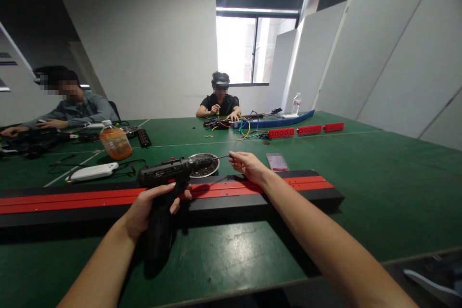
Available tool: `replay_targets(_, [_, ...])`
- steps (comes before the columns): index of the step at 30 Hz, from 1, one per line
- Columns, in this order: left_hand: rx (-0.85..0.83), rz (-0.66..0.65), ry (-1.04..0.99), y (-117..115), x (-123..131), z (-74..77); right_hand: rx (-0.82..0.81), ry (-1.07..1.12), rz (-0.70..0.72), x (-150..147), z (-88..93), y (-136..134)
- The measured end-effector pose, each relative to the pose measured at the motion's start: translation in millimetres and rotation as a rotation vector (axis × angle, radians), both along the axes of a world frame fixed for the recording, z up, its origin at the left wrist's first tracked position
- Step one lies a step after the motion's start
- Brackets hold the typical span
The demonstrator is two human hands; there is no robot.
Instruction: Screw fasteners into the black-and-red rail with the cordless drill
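My left hand [153, 202] is wrapped around the grip of a black cordless drill [169, 173], which points to the right. A long thin bit [221, 157] sticks out of its chuck. At the bit's tip, thumb and fingers of my right hand [247, 163] are pinched together; a tiny dark piece shows there, too small to name. Beneath the drill's front, a round metal bowl [216, 169] holds many small dark pieces, probably screws. Below both hands lies a long black bar [231, 202] with a red strip [216, 189] along its top.
On the green table [378, 192] are a bottle of orange drink [116, 142], a white power bank [94, 172] with cables, and a small card [277, 162]. Red blocks [309, 130] and a blue bar [277, 121] lie farther back. One co-worker [221, 98] sits opposite, another [72, 101] at left.
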State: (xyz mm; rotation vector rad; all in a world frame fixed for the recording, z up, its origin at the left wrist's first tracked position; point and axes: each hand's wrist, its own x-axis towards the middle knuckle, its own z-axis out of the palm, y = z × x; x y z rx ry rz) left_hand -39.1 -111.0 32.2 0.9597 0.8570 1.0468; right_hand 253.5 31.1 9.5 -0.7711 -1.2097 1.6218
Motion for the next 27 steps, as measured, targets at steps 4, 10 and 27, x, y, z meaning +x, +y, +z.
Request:
replay_targets(4, [-0.01,0.006,0.017,-1,-1,0.5,0.006,-0.018,-0.021,-1,3.7,-5])
replay_targets(10, [-0.008,0.022,0.042,-3,0,1.8,0.108,-0.125,-0.099,-2,3.4,-10])
replay_targets(27, [-0.067,0.053,0.177,-6,-3,14.3,0.27,-0.314,-0.205,-1,5.6,-20])
